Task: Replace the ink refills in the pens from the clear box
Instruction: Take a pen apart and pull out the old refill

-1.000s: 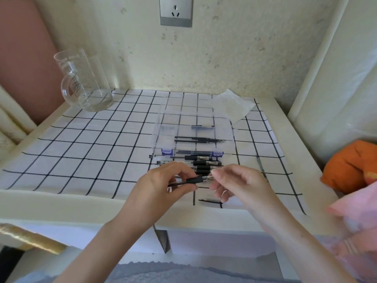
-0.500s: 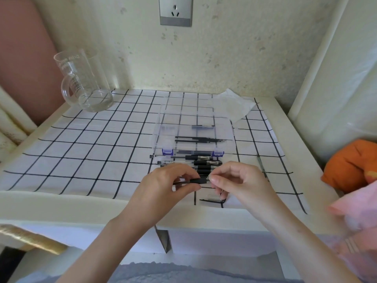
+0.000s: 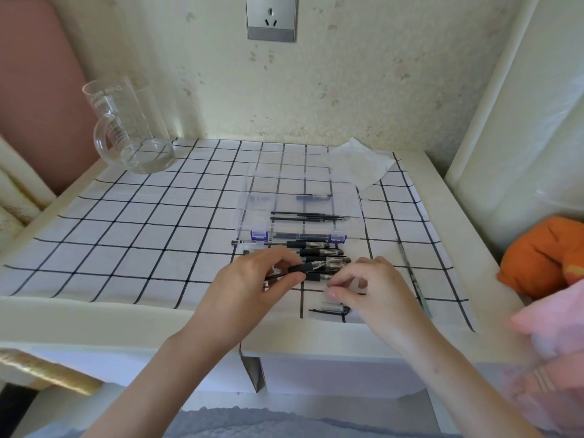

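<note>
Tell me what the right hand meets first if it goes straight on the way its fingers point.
The right hand points left, so probably the fingertips of the left hand, just under the pen it holds; depth is unclear.

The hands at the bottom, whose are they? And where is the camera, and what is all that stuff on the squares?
There is no machine here. A person wears one camera on their head, so you look down at their own two hands. The left hand pinches a black pen. The right hand curls beside it; whether it holds something small, I cannot tell. On the checked cloth lies a clear box with thin ink refills inside, and a row of pens in front of it. A glass jug stands far left.
</note>
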`<state>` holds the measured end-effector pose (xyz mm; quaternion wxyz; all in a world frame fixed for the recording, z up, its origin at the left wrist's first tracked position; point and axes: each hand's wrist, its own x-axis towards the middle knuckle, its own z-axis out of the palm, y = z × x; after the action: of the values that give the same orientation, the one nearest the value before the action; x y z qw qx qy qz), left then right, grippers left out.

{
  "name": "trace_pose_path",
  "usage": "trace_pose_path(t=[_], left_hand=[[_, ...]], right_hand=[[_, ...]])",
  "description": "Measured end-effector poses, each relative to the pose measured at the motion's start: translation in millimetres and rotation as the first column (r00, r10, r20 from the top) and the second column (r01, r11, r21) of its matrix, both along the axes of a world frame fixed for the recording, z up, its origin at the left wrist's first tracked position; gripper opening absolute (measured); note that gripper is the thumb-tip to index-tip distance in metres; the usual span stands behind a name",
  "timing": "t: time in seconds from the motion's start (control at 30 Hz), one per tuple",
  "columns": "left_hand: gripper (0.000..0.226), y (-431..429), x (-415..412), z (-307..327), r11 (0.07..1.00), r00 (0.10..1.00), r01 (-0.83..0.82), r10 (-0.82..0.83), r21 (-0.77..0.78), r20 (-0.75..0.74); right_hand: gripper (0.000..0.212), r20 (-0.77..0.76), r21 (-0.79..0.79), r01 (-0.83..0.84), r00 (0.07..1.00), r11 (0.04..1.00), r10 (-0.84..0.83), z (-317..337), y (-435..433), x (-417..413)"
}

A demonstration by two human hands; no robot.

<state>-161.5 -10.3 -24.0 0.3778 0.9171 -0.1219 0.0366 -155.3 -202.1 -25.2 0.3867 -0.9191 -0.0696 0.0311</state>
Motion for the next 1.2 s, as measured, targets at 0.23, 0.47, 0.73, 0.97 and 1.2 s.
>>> trace_pose_path(t=[0.23,0.47,0.73,0.97,1.2], left_hand=[[0.012,0,0,1,1.0,1.0,0.002,-0.002,0.006,-0.025],[0.009,-3,-3,3,0.998,0.999,0.035,-0.037,-0.043,-0.033],[0.008,-3,-2,3,0.998,0.997,0.043,-0.046,-0.052,-0.066],[0.01,-1,-6,4,0.998,0.998,0.049,-0.048,0.041,-0.026],[0.012,-3,-6,4,0.997,0.998,0.053,-0.051,0.05,-0.027]], right_hand=[[0.01,-0.029,0.051,-0.012,0.999,0.999,0.014,4,0,0],[0.012,-0.311,0.625,0.192,0.95,0.757,0.016,15,5,-1],[0.012,-0.328,0.773,0.292,0.944,0.563,-0.038,21,5,2],[0.014,-0.103,0.784,0.315,0.916,0.535,-0.388,40,-37,27],[0.012,-0.005,0.304,0.388,0.914,0.87,-0.405,7,-53,42]])
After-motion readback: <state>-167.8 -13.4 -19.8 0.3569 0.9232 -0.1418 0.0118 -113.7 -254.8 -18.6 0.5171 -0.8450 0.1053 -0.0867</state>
